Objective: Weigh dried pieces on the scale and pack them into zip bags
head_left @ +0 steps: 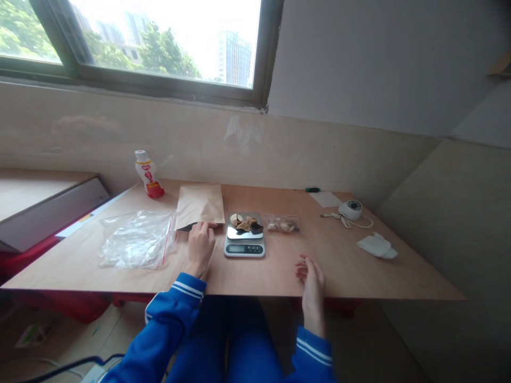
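Note:
My left hand (200, 244) lies on the wooden table (255, 268), its fingers closed on the near edge of a brown paper pouch (200, 205). Just right of it a small digital scale (244, 242) carries a pile of dark and pale dried pieces (244, 223) on its metal pan. Beyond the scale lies a small clear bag (282, 224) with pale pieces inside. My right hand (310, 276) hovers at the table's near edge, fingers loosely curled and holding nothing.
Several clear zip bags (138, 239) lie at the left. A white-and-red drink bottle (148, 175) stands at the back left. At the right are a small white round device with a cord (351, 209), a paper slip (325, 199), a green pen (312, 190) and a crumpled tissue (377, 246).

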### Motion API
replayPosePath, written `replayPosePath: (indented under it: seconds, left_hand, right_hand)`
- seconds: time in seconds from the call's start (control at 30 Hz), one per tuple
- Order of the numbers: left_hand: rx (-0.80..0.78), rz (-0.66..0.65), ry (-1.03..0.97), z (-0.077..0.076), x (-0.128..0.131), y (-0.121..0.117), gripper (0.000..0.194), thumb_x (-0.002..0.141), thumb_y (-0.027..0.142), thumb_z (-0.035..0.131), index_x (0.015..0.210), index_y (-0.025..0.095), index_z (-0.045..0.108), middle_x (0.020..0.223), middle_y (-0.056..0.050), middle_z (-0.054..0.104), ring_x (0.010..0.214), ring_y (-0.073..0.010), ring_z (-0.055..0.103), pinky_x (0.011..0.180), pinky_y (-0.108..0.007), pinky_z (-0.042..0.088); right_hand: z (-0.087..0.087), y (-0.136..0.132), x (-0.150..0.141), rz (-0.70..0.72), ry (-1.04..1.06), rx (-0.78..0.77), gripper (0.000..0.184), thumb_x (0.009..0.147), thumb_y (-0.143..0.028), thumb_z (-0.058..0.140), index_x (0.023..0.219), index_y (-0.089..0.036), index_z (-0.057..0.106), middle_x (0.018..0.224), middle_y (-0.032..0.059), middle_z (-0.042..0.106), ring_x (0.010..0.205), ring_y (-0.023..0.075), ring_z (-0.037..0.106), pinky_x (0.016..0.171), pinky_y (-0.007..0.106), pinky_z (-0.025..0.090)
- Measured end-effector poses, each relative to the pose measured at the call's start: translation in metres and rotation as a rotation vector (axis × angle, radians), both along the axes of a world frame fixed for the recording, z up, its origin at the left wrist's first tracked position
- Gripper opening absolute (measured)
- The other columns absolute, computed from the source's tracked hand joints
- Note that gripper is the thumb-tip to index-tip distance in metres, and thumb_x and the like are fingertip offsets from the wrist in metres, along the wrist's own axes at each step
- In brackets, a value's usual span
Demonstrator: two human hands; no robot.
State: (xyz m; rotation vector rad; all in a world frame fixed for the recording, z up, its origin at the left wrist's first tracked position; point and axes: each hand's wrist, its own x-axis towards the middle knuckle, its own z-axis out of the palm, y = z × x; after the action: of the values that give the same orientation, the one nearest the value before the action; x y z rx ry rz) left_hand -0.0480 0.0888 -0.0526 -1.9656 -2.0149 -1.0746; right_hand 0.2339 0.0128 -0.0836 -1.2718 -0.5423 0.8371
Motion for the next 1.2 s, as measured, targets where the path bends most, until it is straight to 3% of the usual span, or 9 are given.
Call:
replayPosePath:
  seconds: [0.13,0.3,0.5,0.73,0.87,0.97,1.07,1.2]
  left_hand:
    - [-0.047,0.078,0.132,-0.021,-0.029,0.002,0.037,0.082,0.011,0.034,0.108,0.009,0.060,0.107,-0.016,0.064,0.104,-0.0278,0.055,0.092,-0.040,0.040]
    - [-0.094,0.078,0.236,-0.033,-0.035,0.005,0.043,0.081,0.014,0.037,0.120,0.010,0.056,0.111,-0.017,0.063,0.109,-0.0309,0.052,0.098,-0.046,0.033]
    - [-0.131,0.094,0.319,-0.028,-0.034,0.005,0.038,0.085,0.018,0.036,0.115,0.012,0.058,0.101,-0.015,0.065,0.100,-0.0299,0.055,0.091,-0.043,0.036]
    - [-0.079,-0.011,0.236,-0.014,-0.037,-0.006,0.032,0.090,0.023,0.036,0.107,0.020,0.063,0.103,-0.008,0.066,0.102,-0.0273,0.054,0.088,-0.040,0.037]
    - [-0.005,-0.051,0.106,-0.004,-0.023,-0.021,0.030,0.092,0.026,0.038,0.108,0.021,0.063,0.103,-0.007,0.067,0.095,-0.0245,0.056,0.085,-0.037,0.040]
    - [0.014,-0.206,0.072,0.001,-0.001,-0.028,0.028,0.092,0.026,0.040,0.108,0.025,0.064,0.104,-0.004,0.067,0.097,-0.0217,0.056,0.084,-0.034,0.041]
    - [-0.007,-0.324,0.058,0.000,0.018,-0.022,0.026,0.092,0.024,0.041,0.103,0.026,0.065,0.103,-0.003,0.067,0.098,-0.0199,0.056,0.083,-0.033,0.042]
    - [-0.034,-0.379,0.026,-0.006,0.030,-0.008,0.026,0.092,0.025,0.042,0.103,0.023,0.065,0.097,-0.005,0.066,0.091,-0.0195,0.057,0.081,-0.032,0.045]
  right_hand:
    - [0.004,0.001,-0.005,0.004,-0.031,0.012,0.034,0.071,-0.043,0.061,0.087,-0.015,0.067,0.062,0.0000,0.063,0.049,0.0101,0.051,0.045,0.021,0.040]
    - [0.005,0.001,-0.007,0.022,-0.036,0.021,0.034,0.071,-0.044,0.061,0.087,-0.015,0.066,0.062,-0.0002,0.063,0.049,0.0099,0.051,0.046,0.020,0.040]
    - [0.001,0.000,-0.001,0.005,-0.015,0.017,0.034,0.070,-0.043,0.061,0.088,-0.014,0.066,0.061,-0.0005,0.063,0.047,0.0093,0.051,0.045,0.020,0.039]
    - [0.000,0.000,0.003,0.000,-0.014,0.019,0.034,0.070,-0.043,0.062,0.087,-0.015,0.067,0.061,-0.0008,0.063,0.047,0.0096,0.051,0.045,0.021,0.040]
    - [0.000,0.000,0.002,-0.004,0.006,0.024,0.031,0.070,-0.041,0.062,0.087,-0.015,0.067,0.061,-0.0012,0.063,0.048,0.0093,0.052,0.045,0.020,0.040]
    - [-0.001,0.000,0.001,-0.003,0.009,0.022,0.030,0.070,-0.040,0.062,0.086,-0.015,0.067,0.061,-0.0012,0.063,0.048,0.0093,0.051,0.045,0.020,0.040]
    - [-0.001,0.001,0.001,0.005,0.007,0.017,0.031,0.071,-0.040,0.062,0.087,-0.015,0.066,0.061,-0.0011,0.062,0.048,0.0092,0.050,0.045,0.020,0.040]
    - [0.001,-0.002,0.006,-0.013,0.008,0.013,0.031,0.070,-0.040,0.061,0.088,-0.014,0.066,0.062,-0.0013,0.062,0.049,0.0094,0.050,0.045,0.020,0.039]
